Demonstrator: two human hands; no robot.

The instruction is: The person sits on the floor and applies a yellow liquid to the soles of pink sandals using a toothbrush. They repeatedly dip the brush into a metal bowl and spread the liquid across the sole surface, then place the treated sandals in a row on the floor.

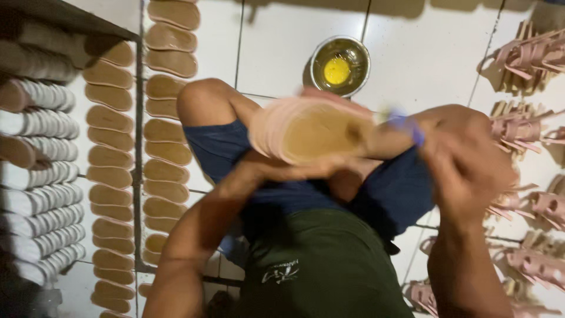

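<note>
The left hand (276, 168) is cradling a pink shoe sole (306, 129) from underneath, grip closed around its lower edge, tan inner face turned up over the person's lap. The right hand (465, 159) is sitting just right of the sole, grip pinched on a small blue-handled brush (409, 126), though it's blurry. Beyond the sole, a metal bowl of yellow glue (339, 65) is sitting on the tiled floor (276, 41). Rows of tan insoles (168, 153) are lying to the left of the left grip, pink strapped uppers (518, 129) to the right.

Head camera looking steeply down, close over the lap

It is sitting on the person's head, facing down past the chest onto both raised hands, very near them and blurring them, while taking in the tiled floor (276, 35) beyond the knees.
</note>
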